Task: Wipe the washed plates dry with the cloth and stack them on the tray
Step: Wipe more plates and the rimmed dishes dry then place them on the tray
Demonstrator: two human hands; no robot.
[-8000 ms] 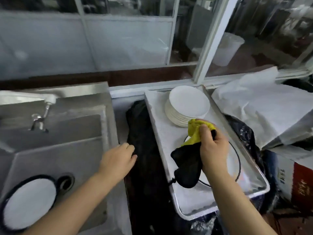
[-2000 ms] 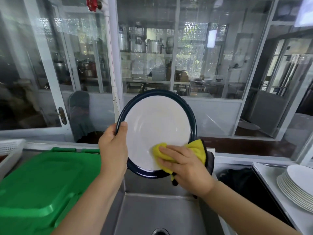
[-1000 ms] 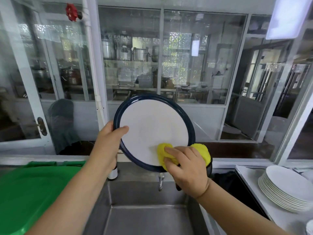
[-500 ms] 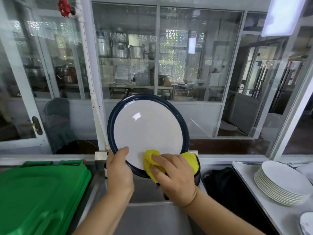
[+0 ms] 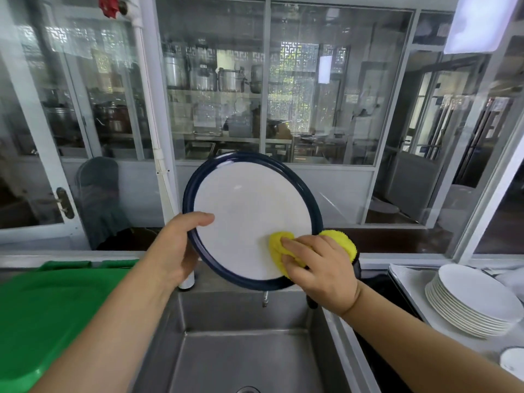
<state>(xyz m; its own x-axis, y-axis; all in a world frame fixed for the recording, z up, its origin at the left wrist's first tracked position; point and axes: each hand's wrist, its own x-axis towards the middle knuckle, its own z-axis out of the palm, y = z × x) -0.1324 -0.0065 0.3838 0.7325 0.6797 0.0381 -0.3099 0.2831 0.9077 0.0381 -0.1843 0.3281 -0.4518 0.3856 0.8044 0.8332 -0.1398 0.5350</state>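
Observation:
A white plate with a dark blue rim [image 5: 249,211] is held upright above the sink, its face towards me. My left hand [image 5: 177,245] grips its left edge, thumb on the face. My right hand [image 5: 320,269] presses a yellow cloth [image 5: 279,245] against the plate's lower right; more yellow cloth shows behind the rim. At the right, a stack of white plates [image 5: 473,299] sits on the metal tray [image 5: 408,290].
A steel sink [image 5: 241,350] lies below the plate, a tap spout [image 5: 265,297] at its back wall. A green plastic lid [image 5: 48,313] covers the left. Another blue-rimmed plate [image 5: 513,361] peeks in at the lower right. Glass windows stand behind.
My left hand has shifted up along the plate's left edge. My right hand with the cloth has slid to the right over the lower face. The plate has tilted a little.

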